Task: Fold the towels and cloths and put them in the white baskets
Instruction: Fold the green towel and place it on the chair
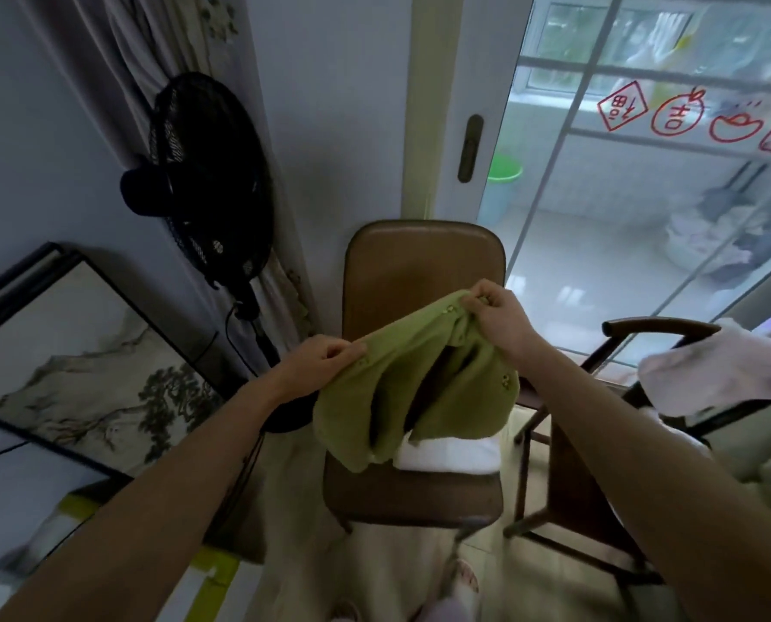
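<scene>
Hanging in the air above the brown chair (415,271), a green cloth (401,397) is stretched between two hands. The left hand (316,359) pinches one upper edge of it, fingers curled tight on the fabric, on the side of the chair toward the black fan (204,181). The right hand (500,323) grips the opposite upper edge, fingers clamped on a bunched corner in front of the chair's backrest. The cloth sags between them in loose folds, its lower end drooping down to the chair seat. On that seat, just under the cloth's hem, lies a folded white towel (451,455). Beside the chair, on the side away from the fan, a pale pink cloth (707,370) is draped over a dark wooden armchair (644,327). Behind the chair stands a sliding glass door (599,226).
</scene>
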`<state>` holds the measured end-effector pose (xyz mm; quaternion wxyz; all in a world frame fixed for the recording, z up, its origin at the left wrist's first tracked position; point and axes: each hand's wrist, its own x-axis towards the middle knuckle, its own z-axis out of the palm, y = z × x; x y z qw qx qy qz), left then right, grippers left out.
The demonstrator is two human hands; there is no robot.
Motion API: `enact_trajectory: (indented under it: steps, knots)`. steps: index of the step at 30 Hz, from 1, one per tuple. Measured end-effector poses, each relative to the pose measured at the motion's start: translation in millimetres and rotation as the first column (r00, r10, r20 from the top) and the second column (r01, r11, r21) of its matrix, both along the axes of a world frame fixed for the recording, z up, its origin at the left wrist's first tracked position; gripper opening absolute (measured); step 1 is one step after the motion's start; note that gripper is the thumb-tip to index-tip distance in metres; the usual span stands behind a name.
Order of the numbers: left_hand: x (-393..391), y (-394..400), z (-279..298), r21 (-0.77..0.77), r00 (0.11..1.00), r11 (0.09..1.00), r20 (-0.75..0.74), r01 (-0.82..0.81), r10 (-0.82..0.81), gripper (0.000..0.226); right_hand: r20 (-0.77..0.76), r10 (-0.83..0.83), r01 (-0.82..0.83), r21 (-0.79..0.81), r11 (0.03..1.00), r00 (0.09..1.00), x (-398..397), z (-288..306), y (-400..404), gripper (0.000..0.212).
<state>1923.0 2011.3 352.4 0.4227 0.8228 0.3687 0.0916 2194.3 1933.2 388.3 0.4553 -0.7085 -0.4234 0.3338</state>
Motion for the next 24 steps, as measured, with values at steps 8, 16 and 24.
enact_trajectory:
  steps: [8, 16, 24]
  knots:
    - [-13, 4, 18, 0.208, 0.993, 0.971, 0.017, 0.115, -0.121, 0.048, 0.11, 0.076, -0.068, -0.077, 0.995, 0.991, -38, -9, -35, 0.016]
    - [16, -19, 52, 0.244, 0.941, 0.922, 0.078, 0.301, -0.328, 0.018, -0.311, 0.447, -0.477, -0.024, 0.879, 0.839, -79, -10, -44, 0.021]
    - [-18, -17, 26, 0.017, 0.963, 0.971, -0.132, 0.24, -0.236, 0.041, -0.154, 0.091, -0.099, -0.044, 0.994, 0.984, -48, -19, -48, 0.022]
